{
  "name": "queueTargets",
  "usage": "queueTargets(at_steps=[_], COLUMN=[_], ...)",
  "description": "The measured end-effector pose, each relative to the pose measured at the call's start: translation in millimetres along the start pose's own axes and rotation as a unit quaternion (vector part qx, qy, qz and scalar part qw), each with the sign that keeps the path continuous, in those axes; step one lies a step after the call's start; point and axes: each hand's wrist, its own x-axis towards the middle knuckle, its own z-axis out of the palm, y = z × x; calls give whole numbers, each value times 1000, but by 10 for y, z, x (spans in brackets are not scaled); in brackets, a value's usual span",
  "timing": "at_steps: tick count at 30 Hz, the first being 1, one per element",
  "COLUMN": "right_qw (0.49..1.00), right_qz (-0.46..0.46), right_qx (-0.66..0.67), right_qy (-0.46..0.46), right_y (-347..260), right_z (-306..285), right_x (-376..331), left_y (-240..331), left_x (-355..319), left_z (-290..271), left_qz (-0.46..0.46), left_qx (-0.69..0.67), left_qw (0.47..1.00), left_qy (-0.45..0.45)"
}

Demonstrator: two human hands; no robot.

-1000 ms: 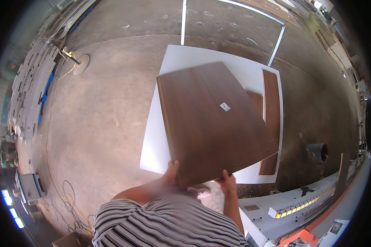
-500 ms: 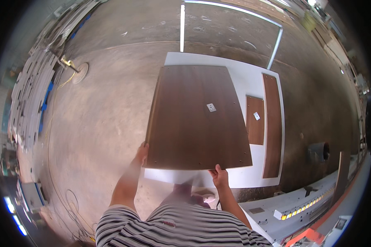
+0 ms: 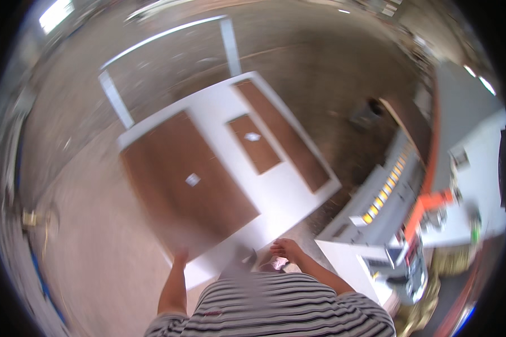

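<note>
A large brown panel (image 3: 183,180) with a small white label (image 3: 193,180) lies on the left of a white board (image 3: 264,194). My left hand (image 3: 180,258) is at the panel's near left corner, its fingers smeared by motion, so I cannot tell whether it grips. Off the board's near edge, my right hand (image 3: 287,250) is in the air with nothing in it, its fingers loosely bent and apart. To the right of the large panel lie a small brown panel (image 3: 256,149) with a label and a long narrow brown strip (image 3: 284,135).
A pale metal handle frame (image 3: 163,36) rises from the board's far side. Right of me stands a grey machine (image 3: 371,196) with a row of yellow pieces and an orange part (image 3: 430,199). A grey bin (image 3: 367,114) sits on the floor behind it.
The large panel has gone from both hands' hold down onto the white board. My right hand has let go of its near edge. The view has turned to the right and is blurred.
</note>
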Motion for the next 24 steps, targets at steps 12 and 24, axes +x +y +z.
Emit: queueTargets(at_steps=[12,24], right_qw=[964,920], right_qz=[-138,-142], right_qx=[143,261], right_qy=[177,256], right_y=[704,1910], right_z=[-1302,-2284], right_x=[-830,-1227], left_y=[2739,3565], left_x=[-979,-1237], left_z=[820,1688], left_qz=[173,195], left_qx=[55,111], left_qw=[903,857], left_qy=[-390,-465])
